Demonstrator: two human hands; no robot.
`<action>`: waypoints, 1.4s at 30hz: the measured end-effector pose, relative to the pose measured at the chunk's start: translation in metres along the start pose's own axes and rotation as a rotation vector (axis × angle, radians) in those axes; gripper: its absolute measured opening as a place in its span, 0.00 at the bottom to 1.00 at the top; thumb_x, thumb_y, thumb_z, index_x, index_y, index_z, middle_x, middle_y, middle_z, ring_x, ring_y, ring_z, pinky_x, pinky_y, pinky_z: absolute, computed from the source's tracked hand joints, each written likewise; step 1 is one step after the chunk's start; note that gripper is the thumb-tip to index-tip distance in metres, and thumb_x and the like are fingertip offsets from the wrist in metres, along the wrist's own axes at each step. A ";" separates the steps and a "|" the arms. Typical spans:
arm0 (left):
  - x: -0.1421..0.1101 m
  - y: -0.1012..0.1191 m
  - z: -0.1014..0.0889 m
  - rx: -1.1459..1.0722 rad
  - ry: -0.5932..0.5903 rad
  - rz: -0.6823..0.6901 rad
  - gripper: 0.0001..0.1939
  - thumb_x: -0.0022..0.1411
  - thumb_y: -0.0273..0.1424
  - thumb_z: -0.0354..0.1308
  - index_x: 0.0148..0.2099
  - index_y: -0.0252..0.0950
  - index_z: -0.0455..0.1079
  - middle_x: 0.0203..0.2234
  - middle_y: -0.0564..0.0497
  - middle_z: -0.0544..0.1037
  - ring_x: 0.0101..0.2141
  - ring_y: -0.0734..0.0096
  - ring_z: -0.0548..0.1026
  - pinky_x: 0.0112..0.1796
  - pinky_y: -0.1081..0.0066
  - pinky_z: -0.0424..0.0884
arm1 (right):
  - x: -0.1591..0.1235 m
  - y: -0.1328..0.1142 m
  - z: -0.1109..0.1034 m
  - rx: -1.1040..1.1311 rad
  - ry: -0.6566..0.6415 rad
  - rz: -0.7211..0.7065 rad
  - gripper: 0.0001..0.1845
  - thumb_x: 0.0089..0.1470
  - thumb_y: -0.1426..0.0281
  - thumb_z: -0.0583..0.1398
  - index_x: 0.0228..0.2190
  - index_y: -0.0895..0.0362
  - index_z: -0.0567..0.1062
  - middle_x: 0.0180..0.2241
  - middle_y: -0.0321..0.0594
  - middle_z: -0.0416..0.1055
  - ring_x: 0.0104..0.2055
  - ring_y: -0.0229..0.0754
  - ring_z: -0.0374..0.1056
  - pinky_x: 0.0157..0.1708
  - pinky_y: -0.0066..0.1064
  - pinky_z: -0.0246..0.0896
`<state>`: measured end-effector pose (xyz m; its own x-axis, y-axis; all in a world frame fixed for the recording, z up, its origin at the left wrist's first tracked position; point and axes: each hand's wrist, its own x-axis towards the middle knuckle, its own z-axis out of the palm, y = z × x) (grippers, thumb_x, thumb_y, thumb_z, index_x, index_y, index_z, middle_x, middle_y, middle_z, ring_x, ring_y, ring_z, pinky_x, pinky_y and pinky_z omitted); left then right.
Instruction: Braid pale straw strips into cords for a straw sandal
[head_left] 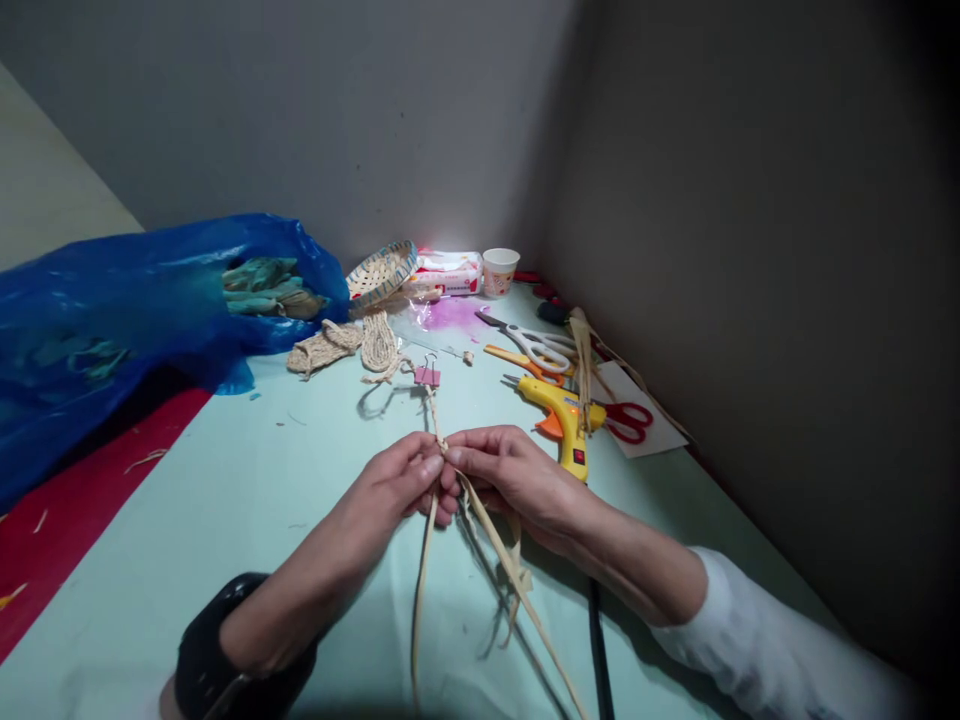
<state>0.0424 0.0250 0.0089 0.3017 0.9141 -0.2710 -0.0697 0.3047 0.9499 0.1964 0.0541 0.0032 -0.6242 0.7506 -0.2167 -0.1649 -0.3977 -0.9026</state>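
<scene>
Between my two hands runs a thin braid of pale straw strands. A pink binder clip grips its far end on the table. My left hand pinches the braid from the left, thumb against the fingers. From the other side my right hand pinches the same spot, its fingertips touching the left thumb. Loose strands hang from under my hands toward the near edge, one on the left and several on the right. The fingers partly hide the point where the strands cross.
A yellow glue gun, red-handled scissors, orange scissors and grey scissors lie at right. Coiled braids, a woven basket, tissues and a paper cup are behind. A blue plastic bag fills the left.
</scene>
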 end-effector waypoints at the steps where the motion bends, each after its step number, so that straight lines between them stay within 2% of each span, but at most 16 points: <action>1: -0.001 -0.001 0.002 -0.032 0.008 -0.015 0.06 0.64 0.32 0.50 0.35 0.35 0.62 0.26 0.55 0.67 0.23 0.80 0.65 0.27 0.76 0.62 | -0.001 0.000 -0.001 -0.011 -0.004 -0.004 0.14 0.52 0.62 0.61 0.24 0.61 0.74 0.23 0.38 0.70 0.22 0.32 0.59 0.24 0.25 0.48; 4: -0.003 -0.001 0.006 -0.111 0.048 -0.111 0.06 0.63 0.30 0.51 0.33 0.36 0.59 0.21 0.60 0.60 0.16 0.86 0.49 0.17 0.79 0.44 | -0.003 0.000 -0.003 -0.089 0.003 0.005 0.12 0.53 0.63 0.61 0.28 0.61 0.75 0.23 0.34 0.66 0.20 0.29 0.48 0.20 0.25 0.38; 7: -0.001 -0.001 0.007 -0.106 0.094 -0.188 0.05 0.62 0.30 0.50 0.33 0.37 0.58 0.18 0.62 0.55 0.15 0.85 0.42 0.17 0.78 0.37 | -0.004 -0.003 -0.005 -0.230 -0.034 0.013 0.12 0.55 0.64 0.58 0.31 0.61 0.74 0.24 0.34 0.65 0.21 0.30 0.48 0.21 0.25 0.39; 9: 0.000 -0.002 0.008 -0.065 0.146 -0.204 0.01 0.61 0.30 0.49 0.37 0.38 0.59 0.16 0.63 0.55 0.15 0.84 0.42 0.16 0.77 0.37 | -0.005 -0.004 -0.005 -0.388 -0.022 -0.022 0.12 0.57 0.65 0.56 0.34 0.61 0.73 0.26 0.36 0.67 0.24 0.32 0.54 0.24 0.26 0.46; 11: 0.001 -0.004 0.008 -0.008 0.195 -0.202 0.04 0.61 0.30 0.48 0.40 0.39 0.59 0.14 0.64 0.54 0.14 0.82 0.43 0.16 0.77 0.39 | -0.007 -0.005 -0.005 -0.564 0.029 -0.073 0.10 0.59 0.68 0.54 0.39 0.61 0.70 0.27 0.37 0.71 0.27 0.35 0.60 0.29 0.27 0.52; 14: 0.000 -0.008 0.007 0.112 0.223 -0.135 0.04 0.61 0.33 0.50 0.35 0.38 0.61 0.13 0.64 0.52 0.15 0.81 0.46 0.16 0.77 0.44 | -0.011 -0.006 -0.005 -0.768 0.077 -0.147 0.08 0.60 0.69 0.53 0.41 0.58 0.64 0.28 0.36 0.74 0.31 0.36 0.64 0.32 0.27 0.54; 17: 0.000 -0.010 0.004 0.223 0.204 -0.050 0.13 0.62 0.38 0.50 0.27 0.37 0.60 0.14 0.62 0.53 0.16 0.80 0.49 0.18 0.77 0.46 | -0.016 -0.008 -0.004 -0.912 0.078 -0.188 0.05 0.62 0.69 0.51 0.38 0.56 0.65 0.28 0.35 0.75 0.31 0.36 0.65 0.31 0.26 0.52; 19: 0.001 -0.011 0.003 0.284 0.204 -0.017 0.15 0.62 0.39 0.51 0.25 0.37 0.60 0.15 0.60 0.55 0.17 0.80 0.50 0.18 0.76 0.47 | -0.018 -0.010 -0.002 -1.050 0.120 -0.182 0.06 0.62 0.69 0.51 0.34 0.56 0.66 0.27 0.36 0.73 0.29 0.36 0.63 0.29 0.26 0.50; 22: 0.002 -0.010 0.001 0.334 0.221 -0.016 0.14 0.60 0.38 0.53 0.26 0.37 0.61 0.16 0.60 0.56 0.18 0.80 0.50 0.19 0.76 0.47 | -0.019 -0.011 0.003 -1.311 0.208 -0.163 0.09 0.61 0.68 0.52 0.30 0.56 0.67 0.21 0.34 0.66 0.22 0.34 0.53 0.24 0.28 0.43; 25: 0.002 -0.009 0.000 0.328 0.198 -0.059 0.14 0.61 0.38 0.51 0.26 0.37 0.61 0.15 0.61 0.52 0.17 0.79 0.48 0.19 0.75 0.44 | -0.019 -0.009 0.006 -1.448 0.234 -0.181 0.08 0.59 0.70 0.52 0.29 0.55 0.68 0.18 0.32 0.60 0.19 0.34 0.45 0.22 0.30 0.38; 29: 0.001 -0.008 0.000 0.356 0.203 -0.049 0.13 0.60 0.35 0.51 0.25 0.36 0.59 0.17 0.60 0.53 0.20 0.79 0.50 0.21 0.75 0.47 | -0.021 -0.009 0.007 -1.555 0.231 -0.263 0.08 0.57 0.75 0.53 0.27 0.56 0.69 0.25 0.36 0.67 0.23 0.34 0.54 0.24 0.30 0.38; 32: 0.001 -0.008 0.001 0.381 0.229 -0.044 0.13 0.59 0.35 0.52 0.24 0.36 0.58 0.18 0.60 0.54 0.21 0.79 0.52 0.22 0.75 0.49 | -0.027 -0.008 0.012 -1.702 0.285 -0.352 0.06 0.54 0.77 0.55 0.28 0.57 0.70 0.29 0.39 0.68 0.26 0.37 0.58 0.24 0.31 0.37; 35: 0.001 -0.008 0.001 0.309 0.225 -0.061 0.14 0.59 0.37 0.53 0.24 0.36 0.58 0.18 0.59 0.55 0.21 0.79 0.53 0.21 0.76 0.48 | -0.032 -0.003 0.021 -1.837 0.306 -0.472 0.04 0.48 0.77 0.57 0.30 0.58 0.69 0.27 0.40 0.67 0.26 0.40 0.60 0.22 0.32 0.36; 37: 0.000 -0.007 0.000 0.167 0.178 -0.105 0.14 0.59 0.37 0.53 0.25 0.36 0.58 0.17 0.61 0.52 0.19 0.80 0.48 0.20 0.76 0.44 | -0.034 0.005 0.027 -1.914 0.315 -0.585 0.06 0.48 0.79 0.56 0.30 0.59 0.69 0.24 0.40 0.66 0.24 0.41 0.60 0.20 0.33 0.37; 40: -0.001 -0.006 -0.002 -0.083 0.070 -0.159 0.12 0.59 0.36 0.55 0.28 0.37 0.58 0.17 0.63 0.47 0.19 0.80 0.40 0.19 0.75 0.37 | -0.033 0.019 0.032 -1.955 0.317 -0.731 0.10 0.49 0.83 0.52 0.30 0.60 0.70 0.24 0.40 0.67 0.23 0.42 0.61 0.19 0.34 0.44; 42: -0.002 -0.005 -0.002 -0.192 0.047 -0.165 0.13 0.58 0.34 0.57 0.28 0.37 0.57 0.17 0.64 0.46 0.19 0.81 0.38 0.19 0.74 0.36 | -0.031 0.026 0.033 -1.956 0.297 -0.766 0.11 0.51 0.83 0.51 0.32 0.61 0.71 0.25 0.42 0.69 0.25 0.44 0.63 0.20 0.35 0.49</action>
<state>0.0402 0.0227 0.0045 0.2801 0.8579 -0.4307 -0.2040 0.4916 0.8466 0.1864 0.0025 -0.0014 -0.6949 0.5747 0.4323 0.6705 0.7351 0.1003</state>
